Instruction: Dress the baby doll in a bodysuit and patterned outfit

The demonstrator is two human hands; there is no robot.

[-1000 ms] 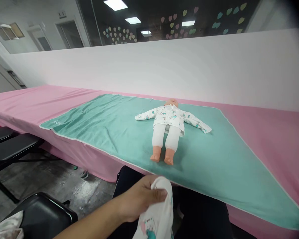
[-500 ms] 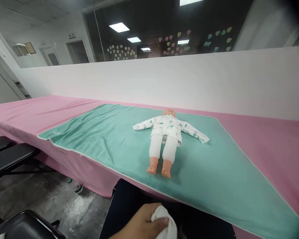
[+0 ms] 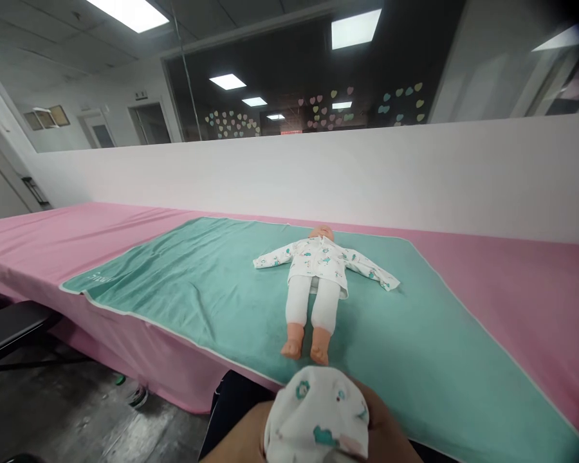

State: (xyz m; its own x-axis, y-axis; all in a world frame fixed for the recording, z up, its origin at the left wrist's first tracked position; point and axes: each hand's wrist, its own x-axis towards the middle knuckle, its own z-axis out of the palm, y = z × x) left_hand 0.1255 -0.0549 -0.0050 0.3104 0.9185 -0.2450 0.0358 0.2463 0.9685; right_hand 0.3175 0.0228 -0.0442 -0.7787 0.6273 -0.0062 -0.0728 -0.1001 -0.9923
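At the bottom centre, a white baby hat [image 3: 316,411] with green and grey prints is held up, its rounded top toward the table. My left hand [image 3: 248,432] grips it from the left side, and my right hand [image 3: 383,421] grips it from the right. The fingers of both hands are mostly hidden by the fabric. Just beyond the hat a baby doll [image 3: 314,299] lies on its back, feet toward me. It wears a white printed jacket [image 3: 318,260] with sleeves spread out, and white trousers [image 3: 298,299]. Its feet are bare.
Under the doll a green blanket [image 3: 231,289] with white edging is spread over a pink-covered table [image 3: 502,270]. A low white wall [image 3: 270,180] with glass above runs behind the table. Black chairs [image 3: 14,328] stand at the left, above a grey floor [image 3: 91,424].
The bunched white cloth has come up and opened out, showing its print and rounded hat shape. My right hand has come into view on it. The head view has tilted up slightly.
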